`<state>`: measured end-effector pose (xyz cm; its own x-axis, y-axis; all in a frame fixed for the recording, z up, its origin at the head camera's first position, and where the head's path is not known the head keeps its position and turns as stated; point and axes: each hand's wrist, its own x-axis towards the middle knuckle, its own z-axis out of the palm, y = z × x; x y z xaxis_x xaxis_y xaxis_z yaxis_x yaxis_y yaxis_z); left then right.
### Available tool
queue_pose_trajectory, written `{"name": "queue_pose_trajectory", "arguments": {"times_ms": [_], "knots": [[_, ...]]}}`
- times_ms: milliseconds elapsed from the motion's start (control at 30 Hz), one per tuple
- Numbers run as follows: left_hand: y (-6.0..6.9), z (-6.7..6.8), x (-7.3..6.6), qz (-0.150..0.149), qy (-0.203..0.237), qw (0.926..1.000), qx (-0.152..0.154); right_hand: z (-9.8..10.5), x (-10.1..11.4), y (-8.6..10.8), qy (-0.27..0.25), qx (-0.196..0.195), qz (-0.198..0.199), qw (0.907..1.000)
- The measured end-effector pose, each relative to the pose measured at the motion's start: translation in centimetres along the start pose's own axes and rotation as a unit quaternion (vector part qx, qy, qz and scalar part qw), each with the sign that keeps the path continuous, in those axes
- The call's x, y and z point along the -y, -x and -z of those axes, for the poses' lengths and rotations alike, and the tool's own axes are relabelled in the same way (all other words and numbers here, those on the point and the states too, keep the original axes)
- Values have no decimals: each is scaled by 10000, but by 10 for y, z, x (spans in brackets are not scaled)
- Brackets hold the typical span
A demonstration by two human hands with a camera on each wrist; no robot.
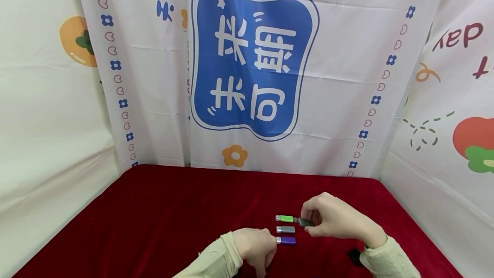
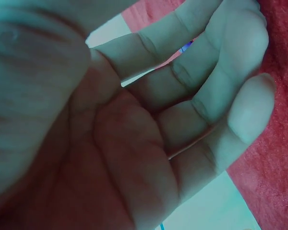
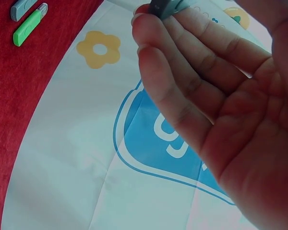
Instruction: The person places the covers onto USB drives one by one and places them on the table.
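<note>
You've got a green USB stick [image 1: 286,219], grey USB stick [image 1: 286,229], purple USB stick [image 1: 287,240], dark USB stick [image 1: 305,222]. Your counter [image 1: 162,209] is deep red, sleeves [image 1: 216,256] cream, backdrop [image 1: 335,98] white with blue panel [image 1: 251,67], orange flower [image 1: 227,156], blue-flower-and-heart borders [image 1: 391,60].

You face a white printed back sheet [image 1: 339,76], its blue emblem [image 1: 266,85] carrying sideways white characters above an orange flower [image 1: 228,156]; creased white sheets wall you in at left [image 1: 50,128] and right [image 1: 424,192]; before you, dark red cloth [image 1: 166,213] covers the bench.
</note>
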<state>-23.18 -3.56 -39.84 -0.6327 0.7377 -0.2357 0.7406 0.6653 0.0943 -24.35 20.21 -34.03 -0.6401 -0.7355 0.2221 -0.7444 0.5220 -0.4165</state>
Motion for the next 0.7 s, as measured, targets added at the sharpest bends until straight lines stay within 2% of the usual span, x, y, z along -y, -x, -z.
{"name": "queue_pose_trajectory", "arguments": {"times_ms": [133,467,700], "knots": [[1,-1,-1,-27,-109,9999,-129,0,0,0,4,4,-17,10000],[2,2,3,-529,-67,9968,-591,1,1,0,3,6,-60,10000],[5,7,7,-546,14,9932,-1025,0,0,0,-29,28,-46,10000]]}}
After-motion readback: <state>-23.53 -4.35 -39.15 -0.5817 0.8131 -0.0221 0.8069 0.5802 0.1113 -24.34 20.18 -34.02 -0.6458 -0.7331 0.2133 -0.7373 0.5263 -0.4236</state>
